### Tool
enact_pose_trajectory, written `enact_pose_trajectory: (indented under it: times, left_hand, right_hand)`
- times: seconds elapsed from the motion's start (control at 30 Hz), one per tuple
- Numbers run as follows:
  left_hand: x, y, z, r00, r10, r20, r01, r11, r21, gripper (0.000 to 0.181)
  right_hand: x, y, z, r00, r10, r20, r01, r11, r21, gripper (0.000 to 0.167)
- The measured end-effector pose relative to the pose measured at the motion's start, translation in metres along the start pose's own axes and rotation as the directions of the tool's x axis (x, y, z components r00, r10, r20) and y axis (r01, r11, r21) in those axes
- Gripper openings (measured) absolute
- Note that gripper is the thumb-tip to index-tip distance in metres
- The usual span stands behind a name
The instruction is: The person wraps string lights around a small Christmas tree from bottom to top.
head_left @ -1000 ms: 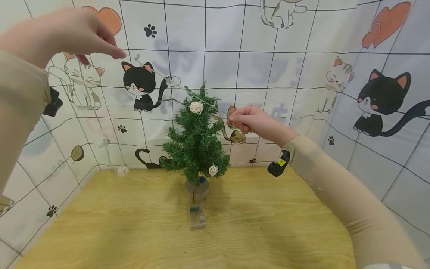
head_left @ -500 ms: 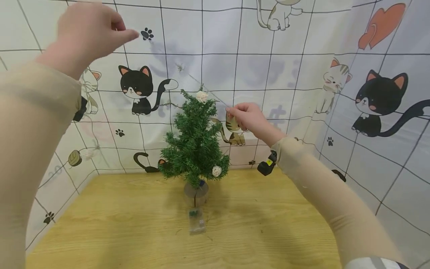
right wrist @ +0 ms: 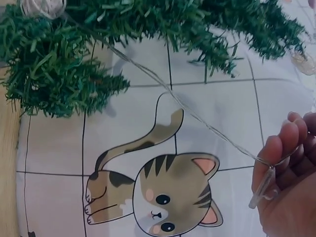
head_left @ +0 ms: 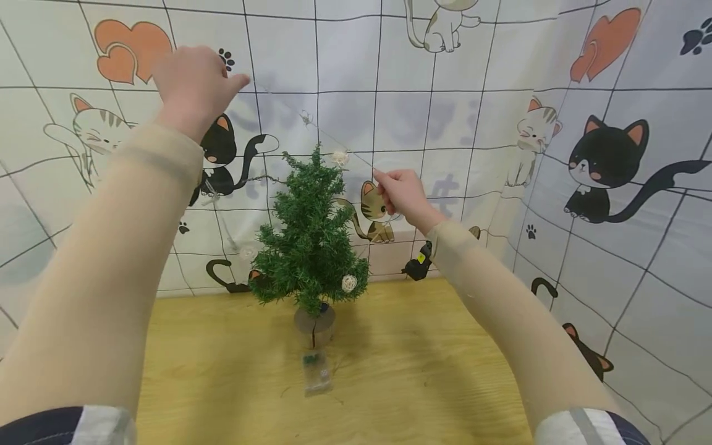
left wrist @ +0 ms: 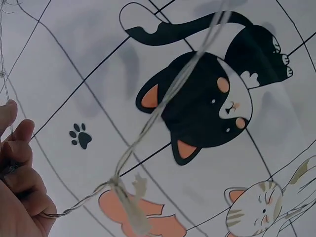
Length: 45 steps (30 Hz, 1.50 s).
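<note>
A small green artificial Christmas tree (head_left: 308, 241) stands upright with a string of lights partly on it. One white wicker ball (head_left: 349, 283) sits low on its right side; another ball (head_left: 340, 158) hangs by the treetop. My left hand (head_left: 194, 86), raised at upper left, holds the string's thin clear wire (left wrist: 153, 121) in curled fingers. Right of the treetop, my right hand (head_left: 405, 193) pinches the same wire (right wrist: 197, 118), so it stretches slantwise above the tree between both hands. A loose end with a ball (head_left: 248, 252) hangs down left of the tree.
The tree's round base (head_left: 314, 324) stands on a wooden table (head_left: 389, 364). In front of it lies a small clear plastic packet (head_left: 317, 374) with something green inside. A cat-print cloth (head_left: 473, 74) covers the walls behind and at the sides.
My left hand has moved rightward, nearer the treetop, carrying the wire; the dangling end has swung from far left to beside the tree. My right hand keeps its pinch near the same spot.
</note>
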State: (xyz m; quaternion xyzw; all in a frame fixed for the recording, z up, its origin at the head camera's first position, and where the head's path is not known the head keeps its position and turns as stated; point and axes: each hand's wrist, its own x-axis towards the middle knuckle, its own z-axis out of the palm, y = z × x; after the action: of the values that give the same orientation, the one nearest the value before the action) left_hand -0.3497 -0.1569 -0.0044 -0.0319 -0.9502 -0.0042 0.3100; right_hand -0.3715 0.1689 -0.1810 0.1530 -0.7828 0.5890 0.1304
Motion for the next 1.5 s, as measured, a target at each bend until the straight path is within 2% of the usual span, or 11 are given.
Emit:
enact_pose_trajectory:
  times: [0.2,0.5,0.6,0.7,0.83,1.0,1.07,1.17,1.33,1.4,1.5]
  left_hand:
    - [0.009,-0.01,0.049,0.993,-0.078,0.089,0.08,0.996,-0.027,0.063]
    - [0.0,-0.035,0.106,0.971,-0.156,0.184,0.161,0.987,-0.014,0.064]
    - [-0.008,-0.047,0.118,0.963,-0.178,0.2,0.19,0.981,-0.043,0.069]
    - [-0.015,-0.055,0.128,0.962,-0.17,0.214,0.192,0.977,-0.087,0.065]
    - [-0.021,-0.062,0.134,0.966,-0.167,0.195,0.195,0.971,-0.135,0.053]
    - [-0.013,-0.059,0.122,0.978,-0.165,0.127,0.183,0.972,-0.15,0.056]
    - [-0.007,-0.051,0.114,0.984,-0.151,0.095,0.164,0.976,-0.146,0.056]
    - [0.0,-0.04,0.103,0.989,-0.139,0.058,0.146,0.98,-0.136,0.053]
    - [0.006,-0.029,0.093,0.991,-0.122,0.046,0.126,0.987,-0.099,0.056]
    - [0.007,-0.026,0.091,0.992,-0.119,0.052,0.123,0.989,-0.084,0.058]
    - [0.008,-0.023,0.09,0.991,-0.117,0.066,0.122,0.99,-0.073,0.059]
  right_hand:
    - [0.012,0.017,0.006,0.997,0.082,0.017,-0.081,0.995,-0.064,0.043]
    - [0.02,0.051,0.019,0.981,0.181,0.076,-0.167,0.973,-0.16,0.035]
    - [0.021,0.063,0.022,0.969,0.224,0.104,-0.211,0.969,-0.126,0.035]
    - [0.021,0.075,0.021,0.951,0.249,0.184,-0.244,0.969,-0.049,0.039]
    - [0.023,0.084,0.019,0.936,0.213,0.279,-0.232,0.972,0.038,0.045]
    - [0.029,0.086,0.017,0.96,0.161,0.228,-0.209,0.955,0.208,0.042]
    - [0.03,0.083,0.013,0.97,0.142,0.197,-0.2,0.928,0.316,0.039]
    - [0.031,0.079,0.009,0.975,0.122,0.185,-0.197,0.857,0.476,0.033]
    - [0.033,0.07,0.004,0.976,0.106,0.192,-0.211,0.691,0.691,0.03]
    - [0.035,0.067,0.003,0.979,0.091,0.183,-0.199,0.62,0.759,0.022]
    - [0.037,0.063,0.001,0.988,0.056,0.144,-0.151,0.532,0.833,0.01]
